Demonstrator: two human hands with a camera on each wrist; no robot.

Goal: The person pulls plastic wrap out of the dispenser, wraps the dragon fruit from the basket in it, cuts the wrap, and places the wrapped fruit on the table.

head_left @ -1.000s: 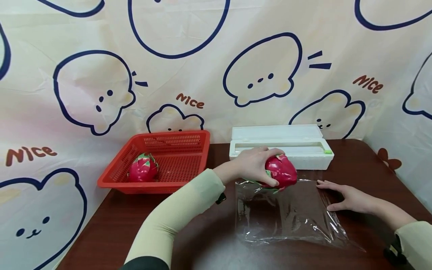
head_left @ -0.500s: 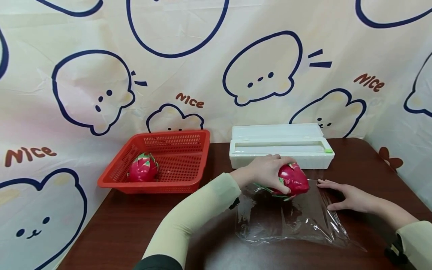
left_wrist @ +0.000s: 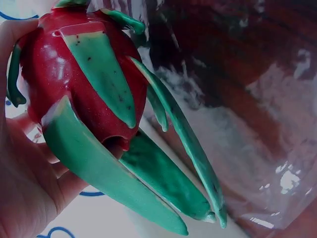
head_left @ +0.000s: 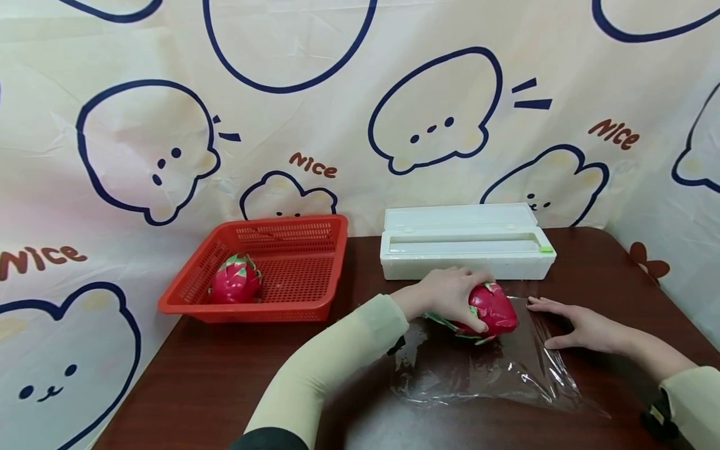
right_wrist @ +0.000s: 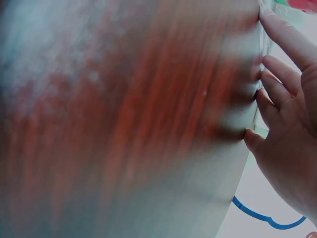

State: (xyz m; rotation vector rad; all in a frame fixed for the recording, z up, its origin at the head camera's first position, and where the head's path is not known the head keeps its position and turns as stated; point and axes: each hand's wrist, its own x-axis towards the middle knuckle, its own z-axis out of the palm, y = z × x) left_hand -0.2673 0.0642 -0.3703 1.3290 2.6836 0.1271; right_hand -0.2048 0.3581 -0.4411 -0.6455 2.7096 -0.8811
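My left hand (head_left: pixel 450 295) grips a red dragon fruit (head_left: pixel 492 309) with green scales, low over a clear sheet of plastic wrap (head_left: pixel 495 369). In the left wrist view the fingers curl round the dragon fruit (left_wrist: pixel 89 74), and its long green leaves point away from the palm. Whether its underside touches the film cannot be told. The right hand (head_left: pixel 590 328) rests at the sheet's right edge with fingers spread. In the right wrist view the fingertips of the right hand (right_wrist: pixel 292 109) touch the table surface (right_wrist: pixel 148 99).
Behind the film stands a white plastic-wrap box (head_left: pixel 467 265) with its lid raised. A red basket (head_left: pixel 304 309) at the left holds a second dragon fruit (head_left: pixel 236 281). The brown table (head_left: pixel 236 387) ends at a patterned cloth backdrop (head_left: pixel 315 125).
My left hand has carried the dragon fruit to the right and lowered it toward the film. The right hand has stayed at the sheet's edge.
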